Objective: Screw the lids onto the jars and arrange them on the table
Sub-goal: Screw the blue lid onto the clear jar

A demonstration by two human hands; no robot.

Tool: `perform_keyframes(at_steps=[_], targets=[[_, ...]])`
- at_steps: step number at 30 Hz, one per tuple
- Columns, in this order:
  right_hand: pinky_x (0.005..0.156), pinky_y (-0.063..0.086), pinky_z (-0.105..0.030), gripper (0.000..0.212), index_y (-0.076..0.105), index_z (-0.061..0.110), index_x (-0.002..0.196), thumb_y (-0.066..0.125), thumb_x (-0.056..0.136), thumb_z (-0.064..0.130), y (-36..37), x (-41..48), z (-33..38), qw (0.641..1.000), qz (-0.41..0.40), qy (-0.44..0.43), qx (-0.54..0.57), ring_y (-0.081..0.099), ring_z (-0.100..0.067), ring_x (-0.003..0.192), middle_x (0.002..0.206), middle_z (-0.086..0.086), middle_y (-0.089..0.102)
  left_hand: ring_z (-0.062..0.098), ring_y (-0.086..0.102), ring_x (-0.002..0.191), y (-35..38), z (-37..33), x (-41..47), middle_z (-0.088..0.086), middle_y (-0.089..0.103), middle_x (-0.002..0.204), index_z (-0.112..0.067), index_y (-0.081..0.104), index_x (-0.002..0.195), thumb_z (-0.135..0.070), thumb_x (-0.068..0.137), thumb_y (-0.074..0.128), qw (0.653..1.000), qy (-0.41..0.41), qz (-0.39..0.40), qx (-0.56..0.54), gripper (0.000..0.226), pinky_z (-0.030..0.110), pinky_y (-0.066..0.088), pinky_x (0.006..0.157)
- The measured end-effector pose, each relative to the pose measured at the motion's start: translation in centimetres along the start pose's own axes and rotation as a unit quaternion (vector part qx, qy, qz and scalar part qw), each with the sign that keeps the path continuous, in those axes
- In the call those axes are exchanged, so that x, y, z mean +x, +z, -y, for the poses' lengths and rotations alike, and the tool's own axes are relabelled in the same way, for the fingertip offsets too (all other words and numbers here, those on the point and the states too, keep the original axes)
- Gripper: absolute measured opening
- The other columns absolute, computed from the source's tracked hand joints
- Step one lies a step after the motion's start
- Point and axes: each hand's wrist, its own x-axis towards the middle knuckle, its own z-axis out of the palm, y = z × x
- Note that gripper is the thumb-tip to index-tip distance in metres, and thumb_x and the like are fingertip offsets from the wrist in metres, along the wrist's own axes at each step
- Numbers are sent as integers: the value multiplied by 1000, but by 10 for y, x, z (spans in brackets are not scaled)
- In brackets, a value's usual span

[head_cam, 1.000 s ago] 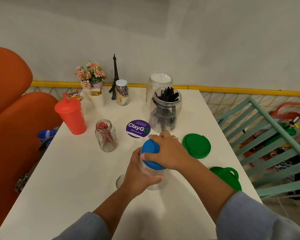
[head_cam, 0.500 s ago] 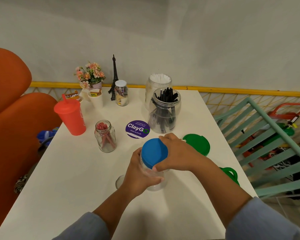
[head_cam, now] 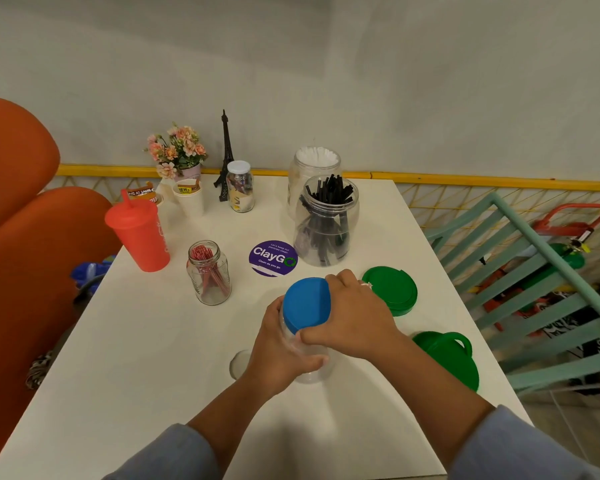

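A clear plastic jar point(head_cam: 310, 370) stands near the middle of the white table point(head_cam: 136, 358). My left hand point(head_cam: 278, 348) wraps its body from the left. A blue lid point(head_cam: 305, 303) sits on its mouth, and my right hand point(head_cam: 354, 317) grips that lid from the right. Two green lids lie to the right: a flat one point(head_cam: 394, 289) and one with a handle point(head_cam: 447, 358). Open jars stand behind: a small glass jar with red sticks point(head_cam: 210, 273), a large jar of black straws point(head_cam: 328, 225) and a jar of white straws point(head_cam: 316, 164). A small jar with a white lid point(head_cam: 240, 187) is at the back.
A red lidded cup point(head_cam: 139, 230), paper cups point(head_cam: 189, 199), a flower pot point(head_cam: 177, 154), a small tower model point(head_cam: 225, 157) and a purple round sticker point(head_cam: 273, 258) share the table. An orange chair point(head_cam: 18, 237) is left, a teal bench point(head_cam: 520, 271) right. A small clear lid point(head_cam: 239, 363) lies beside my left hand.
My right hand has turned on the blue lid, sliding from over its top to its right side, so more of the lid shows. My left hand stays on the jar.
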Motion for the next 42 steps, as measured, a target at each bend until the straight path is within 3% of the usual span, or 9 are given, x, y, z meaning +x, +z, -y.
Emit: perform_keyframes(at_steps=[6,12,18,23,26,29,32,35,42], targets=[[68,37,-26,76,43,20,117,65,59,64,5,1,1,1000,-16,6,1,44,-14,90,105,2,42,1,48,106,7,7,5,-17,41,122,-28,24,135,-39,50,86,1000,-5,-16,12,105,-6,37,70],[70,38,-26,79,40,19,120,65,60,64,6,1,1,1000,-15,11,4,41,-13,93,106,2,39,3,48,108,13,10,8,-20,40,120,-29,24,134,-64,49,72,998,-10,-15,54,103,-15,24,74],[83,45,-31,84,34,21,127,69,61,59,6,-2,1,999,-4,20,48,41,-18,109,118,1,39,6,50,109,6,3,2,-17,42,120,-30,23,132,-33,52,87,1000,-1,-9,-17,103,8,42,84],[88,39,-31,92,24,24,137,70,64,55,9,-8,0,994,-1,36,103,34,-20,119,129,3,36,-1,46,116,-5,-2,-7,-29,38,121,-38,18,134,-25,60,87,998,-4,40,-53,103,3,40,80],[92,40,-32,95,20,25,140,73,65,52,12,-10,-1,990,9,43,137,33,-19,123,134,4,33,0,43,118,-15,-5,-13,-27,35,126,-37,16,137,-22,68,82,996,-15,72,-54,97,4,39,84],[99,42,-33,100,16,26,143,76,66,46,17,-11,-3,978,16,52,201,35,-17,127,141,3,29,5,37,126,-26,-8,-18,-21,32,132,-34,16,142,-11,78,71,993,-46,97,-57,88,24,37,101],[103,37,-33,105,12,26,146,78,66,43,24,-14,-4,964,0,68,258,32,-16,132,146,3,25,10,40,124,-39,-13,-22,-9,37,143,-29,27,142,0,89,52,987,-74,85,-114,65,30,37,100],[105,40,-37,105,15,26,144,80,63,43,34,-17,-2,947,-47,96,304,36,-16,130,144,5,32,6,41,114,-48,-26,-25,-6,41,142,-25,34,140,-9,96,41,979,-89,68,-170,48,25,34,95],[95,44,-31,97,23,25,138,82,63,40,37,-5,14,939,-56,91,328,42,-13,120,133,5,40,12,41,123,-65,-32,-24,-3,37,149,-28,33,142,-24,99,39,986,-90,42,-137,44,34,33,108]])
